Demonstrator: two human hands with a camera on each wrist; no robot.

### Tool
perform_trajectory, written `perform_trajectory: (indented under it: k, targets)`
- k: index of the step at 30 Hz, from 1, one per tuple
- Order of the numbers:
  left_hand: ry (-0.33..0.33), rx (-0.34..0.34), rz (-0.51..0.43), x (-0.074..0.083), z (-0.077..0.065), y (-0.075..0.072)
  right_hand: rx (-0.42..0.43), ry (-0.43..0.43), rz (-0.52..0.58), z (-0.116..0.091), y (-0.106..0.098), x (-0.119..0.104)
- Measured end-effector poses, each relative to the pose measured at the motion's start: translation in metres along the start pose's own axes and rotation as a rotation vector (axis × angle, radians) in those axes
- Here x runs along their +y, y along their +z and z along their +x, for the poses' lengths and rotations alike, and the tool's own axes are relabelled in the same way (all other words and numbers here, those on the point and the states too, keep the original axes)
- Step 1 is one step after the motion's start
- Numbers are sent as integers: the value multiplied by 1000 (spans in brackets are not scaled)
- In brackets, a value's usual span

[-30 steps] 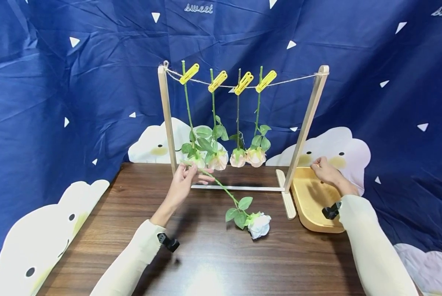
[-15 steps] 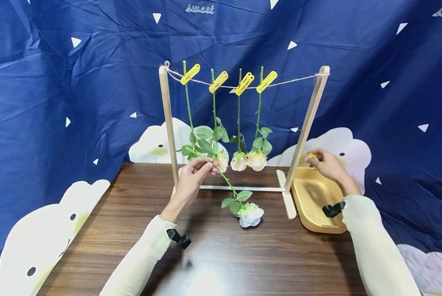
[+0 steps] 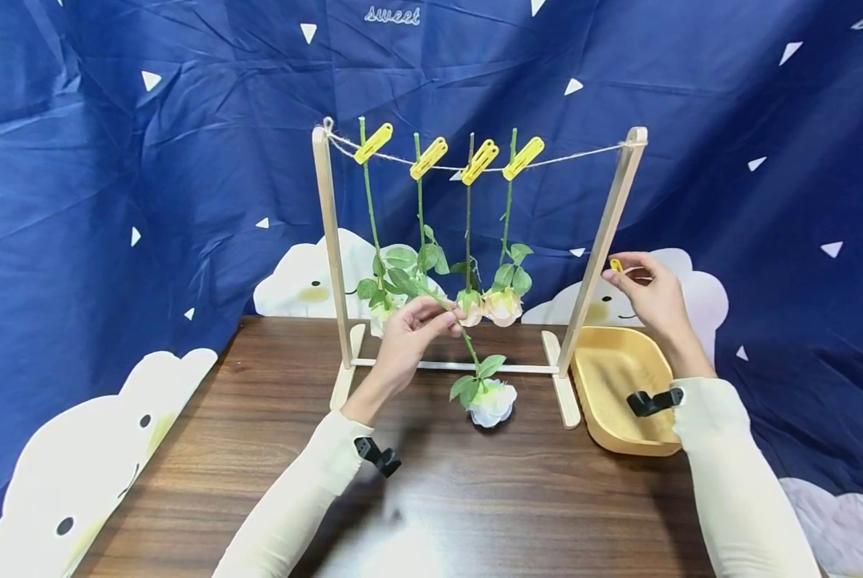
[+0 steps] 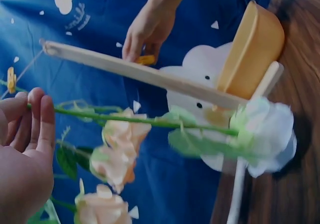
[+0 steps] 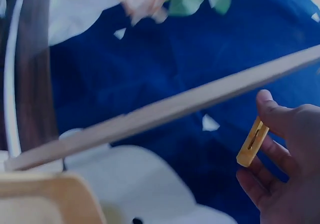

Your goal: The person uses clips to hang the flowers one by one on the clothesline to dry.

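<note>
My left hand (image 3: 413,337) pinches the green stem of a white rose (image 3: 492,403), whose bloom hangs low over the table in front of the rack. In the left wrist view the stem (image 4: 145,120) runs from the fingertips to the pale bloom (image 4: 267,134). Beside the rack's right post, my right hand (image 3: 651,293) holds a yellow clothespin (image 5: 253,143) between thumb and fingers. Several pink and cream roses (image 3: 503,307) hang head down from the string (image 3: 576,155), each stem held by a yellow clothespin (image 3: 523,158).
The wooden rack (image 3: 604,241) stands at the back of the brown table (image 3: 272,449), its feet (image 3: 563,385) reaching forward. Right of it is a yellow tray (image 3: 590,401). A blue curtain (image 3: 149,144) with white clouds hangs close behind.
My left hand has moved right with the white rose, and the bloom has shifted slightly back. My right hand has risen out of the yellow tray with a clothespin.
</note>
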State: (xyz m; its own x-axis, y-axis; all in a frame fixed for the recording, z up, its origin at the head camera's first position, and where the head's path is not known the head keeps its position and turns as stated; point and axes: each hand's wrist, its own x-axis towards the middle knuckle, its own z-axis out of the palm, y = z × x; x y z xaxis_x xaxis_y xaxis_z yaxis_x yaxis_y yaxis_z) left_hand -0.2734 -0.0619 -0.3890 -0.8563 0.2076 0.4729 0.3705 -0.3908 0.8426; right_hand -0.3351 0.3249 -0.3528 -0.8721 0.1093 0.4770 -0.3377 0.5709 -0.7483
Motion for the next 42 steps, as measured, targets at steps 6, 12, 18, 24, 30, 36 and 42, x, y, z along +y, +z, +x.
perform_trajectory:
  k: [6,12,18,24,30,36,42]
  targets:
    - [24,14,7,4,12,22,110,-79,109,-2,1,-38]
    - [52,-11,-19,7,29,47,255,-117,121,1,-2,-63]
    - [77,-74,67,13,45,71,396,-181,135,0,-6,-86]
    - [97,-135,145,18,63,93,441,-226,198,-1,-9,-116]
    - [97,-146,163,21,83,113,411,-287,246,3,-13,-143]
    - [63,-108,165,26,104,129,366,-347,231,13,-17,-164]
    - [-3,-56,149,29,126,142,331,-342,465,30,-18,-186]
